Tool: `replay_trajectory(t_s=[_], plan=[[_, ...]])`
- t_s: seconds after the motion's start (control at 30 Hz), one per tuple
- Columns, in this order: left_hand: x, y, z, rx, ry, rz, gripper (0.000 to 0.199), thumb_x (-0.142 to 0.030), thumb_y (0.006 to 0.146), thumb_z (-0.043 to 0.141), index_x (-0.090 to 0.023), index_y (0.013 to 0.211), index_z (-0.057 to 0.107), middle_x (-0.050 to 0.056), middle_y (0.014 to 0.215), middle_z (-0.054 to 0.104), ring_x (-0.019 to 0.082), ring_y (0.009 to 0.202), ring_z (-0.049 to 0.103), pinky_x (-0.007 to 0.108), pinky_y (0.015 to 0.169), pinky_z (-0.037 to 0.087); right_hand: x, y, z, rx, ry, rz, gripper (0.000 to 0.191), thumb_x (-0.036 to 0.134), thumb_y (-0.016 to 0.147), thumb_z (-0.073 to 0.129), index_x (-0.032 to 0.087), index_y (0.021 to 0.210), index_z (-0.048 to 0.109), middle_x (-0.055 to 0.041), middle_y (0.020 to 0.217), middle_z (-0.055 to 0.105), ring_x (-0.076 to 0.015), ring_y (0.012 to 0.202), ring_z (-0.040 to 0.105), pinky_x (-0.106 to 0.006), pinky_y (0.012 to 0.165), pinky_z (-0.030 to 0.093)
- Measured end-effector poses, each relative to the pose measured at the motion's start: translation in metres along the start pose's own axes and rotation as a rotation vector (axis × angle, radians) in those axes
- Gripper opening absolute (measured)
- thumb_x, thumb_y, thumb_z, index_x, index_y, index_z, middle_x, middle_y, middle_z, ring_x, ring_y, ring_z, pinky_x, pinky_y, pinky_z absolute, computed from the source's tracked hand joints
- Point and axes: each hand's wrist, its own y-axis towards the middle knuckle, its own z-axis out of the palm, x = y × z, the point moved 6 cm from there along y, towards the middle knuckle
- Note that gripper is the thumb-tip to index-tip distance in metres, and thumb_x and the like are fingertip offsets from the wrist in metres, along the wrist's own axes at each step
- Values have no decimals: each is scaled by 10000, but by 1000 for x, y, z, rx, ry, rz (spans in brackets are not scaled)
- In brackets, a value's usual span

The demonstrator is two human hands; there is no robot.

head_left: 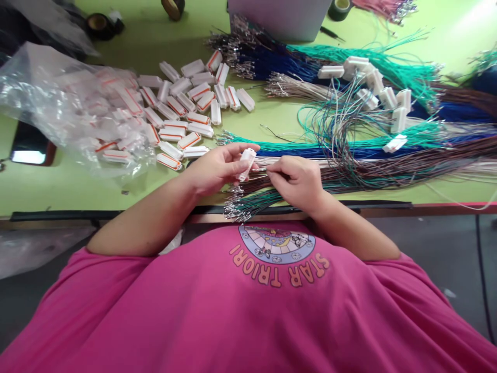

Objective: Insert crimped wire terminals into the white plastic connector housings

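Note:
My left hand (221,168) is closed on a white connector housing (247,163), pinched between thumb and fingers and tilted. Just to its right, my right hand (297,181) pinches a thin wire whose metal terminal (262,169) points at the housing; the wire's colour is hard to make out. A small gap shows between the terminal and the housing. Beneath both hands lie bundles of wires: brown and green wires (267,198) with bare metal terminals near the table edge, and teal wires (248,141) and blue wires (287,150) just beyond.
Loose white housings (190,98), some with orange strips, spill from a clear plastic bag (77,88) on the left. Housings with wires attached (373,80) lie at right. A phone (33,142), black tape rolls (100,26) and a grey bin (275,18) stand around the green table (143,184).

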Motion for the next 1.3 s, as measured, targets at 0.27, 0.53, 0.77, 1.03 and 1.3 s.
replay_trajectory(t_s=[0.27,0.53,0.77,1.03,1.3], plan=[[1,-3,10,31,-151,-103,642,-129,758,768,-211,1368,584,57,1038,741,178,910,750,257,767,618,9,-3,6,57,-184,-154,324,206,932,442,222,648,597,-28,615,602,-147,592,503,-302,613,384],[2,-2,7,16,9,-43,763,-163,738,790,-195,1455,532,87,1076,718,203,857,748,347,786,634,6,-3,15,154,-295,-178,354,227,951,410,222,622,540,-16,564,525,-148,561,402,-328,584,275],[5,0,9,-4,59,17,656,-198,636,857,-154,1249,629,27,921,674,136,712,660,299,668,600,-1,-5,34,216,-146,-127,293,222,930,445,188,724,650,-44,671,643,-142,587,478,-303,614,307],[-13,-13,7,198,413,20,431,-183,639,812,-216,1037,651,-22,775,638,151,684,625,261,639,487,-15,7,13,511,17,-71,209,225,924,560,177,826,738,-61,860,727,-176,817,624,-293,751,425],[-16,-11,11,204,413,56,442,-189,662,770,-203,1057,571,-44,781,627,114,671,620,247,657,493,-10,-3,33,671,-322,-96,239,185,909,489,156,848,718,-103,929,711,-217,851,587,-326,744,370]])
